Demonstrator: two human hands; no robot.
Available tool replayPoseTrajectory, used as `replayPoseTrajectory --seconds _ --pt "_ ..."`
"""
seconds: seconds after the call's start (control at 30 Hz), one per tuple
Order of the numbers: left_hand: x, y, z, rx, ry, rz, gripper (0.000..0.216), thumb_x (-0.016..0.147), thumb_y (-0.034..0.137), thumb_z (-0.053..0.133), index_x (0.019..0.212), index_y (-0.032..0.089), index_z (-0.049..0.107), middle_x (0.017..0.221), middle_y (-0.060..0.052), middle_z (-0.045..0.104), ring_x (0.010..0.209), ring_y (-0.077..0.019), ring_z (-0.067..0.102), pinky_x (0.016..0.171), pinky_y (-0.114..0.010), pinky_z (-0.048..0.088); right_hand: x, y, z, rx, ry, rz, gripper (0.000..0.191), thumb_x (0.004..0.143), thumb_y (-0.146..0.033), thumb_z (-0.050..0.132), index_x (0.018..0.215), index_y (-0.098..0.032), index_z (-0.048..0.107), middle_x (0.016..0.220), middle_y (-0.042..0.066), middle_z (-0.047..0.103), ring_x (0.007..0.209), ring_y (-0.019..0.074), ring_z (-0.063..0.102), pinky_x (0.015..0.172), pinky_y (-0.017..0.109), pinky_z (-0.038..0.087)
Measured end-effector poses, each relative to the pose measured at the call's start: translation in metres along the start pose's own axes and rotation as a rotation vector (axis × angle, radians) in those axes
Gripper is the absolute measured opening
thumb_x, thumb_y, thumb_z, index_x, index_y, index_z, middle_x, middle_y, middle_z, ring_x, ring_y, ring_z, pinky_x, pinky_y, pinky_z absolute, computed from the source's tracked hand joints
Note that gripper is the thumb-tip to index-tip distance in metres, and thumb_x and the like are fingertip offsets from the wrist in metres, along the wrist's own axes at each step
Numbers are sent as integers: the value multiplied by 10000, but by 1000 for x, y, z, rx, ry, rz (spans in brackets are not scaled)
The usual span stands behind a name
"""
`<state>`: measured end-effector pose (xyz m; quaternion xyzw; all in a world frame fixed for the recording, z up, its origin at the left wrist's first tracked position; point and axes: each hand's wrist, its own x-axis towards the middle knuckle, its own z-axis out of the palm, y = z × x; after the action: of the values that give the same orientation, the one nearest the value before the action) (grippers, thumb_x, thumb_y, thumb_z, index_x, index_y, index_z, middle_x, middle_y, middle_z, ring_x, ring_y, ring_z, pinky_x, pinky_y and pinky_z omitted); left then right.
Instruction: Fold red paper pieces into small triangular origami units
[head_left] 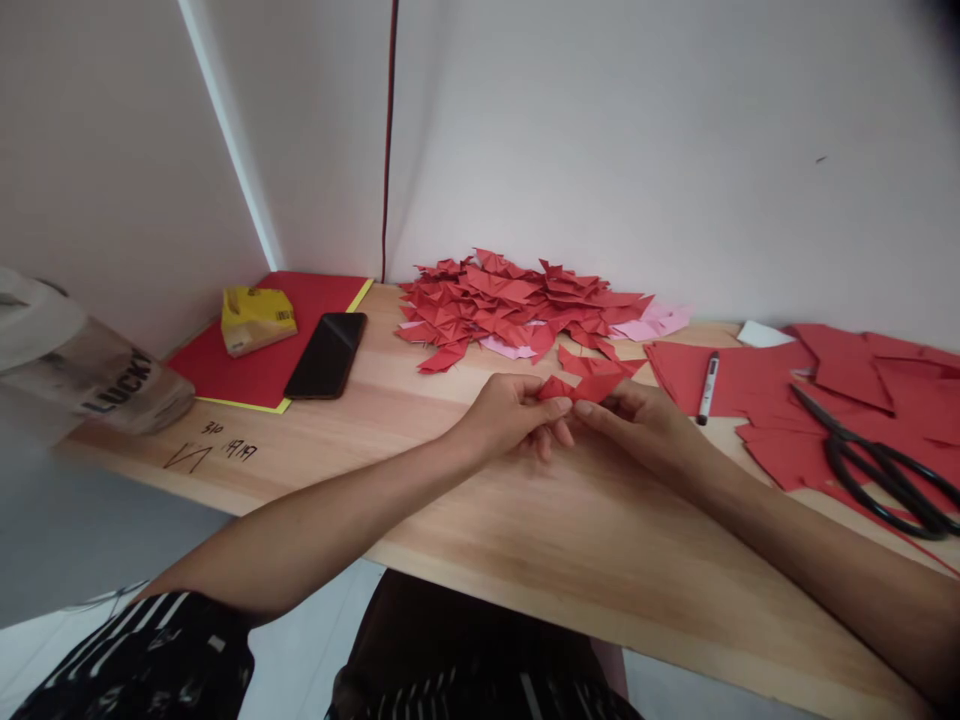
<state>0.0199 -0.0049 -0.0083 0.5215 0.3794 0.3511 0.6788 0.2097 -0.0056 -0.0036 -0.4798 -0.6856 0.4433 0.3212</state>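
Observation:
Between my two hands is a small folded piece of red paper (596,386), pinched from both sides above the wooden table. My left hand (517,415) grips its left part between thumb and fingers, the other fingers curled below. My right hand (634,420) pinches the right part, thumb in front and fingers behind. The thumb tips nearly meet at the paper's middle. Just behind my hands lies a heap of folded red paper pieces (510,300), with a few pink paper pieces (652,321) among them.
Red paper sheets (795,440) spread at the right, with a marker (708,388) and black-handled scissors (877,470) on them. At the left are a phone (327,355), a yellow packet (259,320) on red sheets (225,375), and a tilted bottle (97,370). A wall stands behind the table (480,510).

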Motion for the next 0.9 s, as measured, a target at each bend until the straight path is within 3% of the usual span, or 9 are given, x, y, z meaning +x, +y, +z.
replayPoseTrajectory --seconds 0.2,0.3,0.4,0.57,0.67,0.9 --pt "-2 -2 0 166 -56 25 190 882 288 587 795 119 577 657 -35 679 413 -71 567 416 -173 349 -4 -2 5 8 71 9 335 794 -535 664 736 -214 588 698 -3 605 662 155 553 614 288 435" --pt "-3 0 -4 318 -21 167 183 818 275 660 911 135 589 800 -33 695 527 -78 598 513 -193 429 -3 2 2 52 49 53 350 816 -547 630 743 -209 574 687 -11 592 635 143 534 583 274 408" --pt "-4 6 -9 485 11 345 373 773 237 702 1111 190 551 944 -12 669 656 -84 599 600 -203 454 -2 3 -1 116 29 141 343 821 -533 623 736 -209 553 662 -24 576 570 120 496 536 257 375" --pt "-6 11 -10 675 -57 443 101 807 140 607 895 189 607 953 -14 628 754 -101 591 655 -205 449 -2 -4 -3 147 -24 190 341 787 -525 660 716 -213 542 649 -23 579 543 114 476 517 255 355" --pt "-6 10 -9 679 -16 452 127 797 80 566 844 184 619 885 -6 622 741 -99 582 660 -205 440 -1 -2 -4 130 -51 148 331 799 -522 651 724 -212 565 661 -5 613 592 127 512 563 264 381" --pt "-4 8 -11 541 -40 481 33 811 206 669 814 177 684 961 -31 661 800 -109 592 642 -196 430 1 11 -4 194 -93 99 258 851 -437 641 763 -204 575 689 -1 660 594 110 519 570 253 374"
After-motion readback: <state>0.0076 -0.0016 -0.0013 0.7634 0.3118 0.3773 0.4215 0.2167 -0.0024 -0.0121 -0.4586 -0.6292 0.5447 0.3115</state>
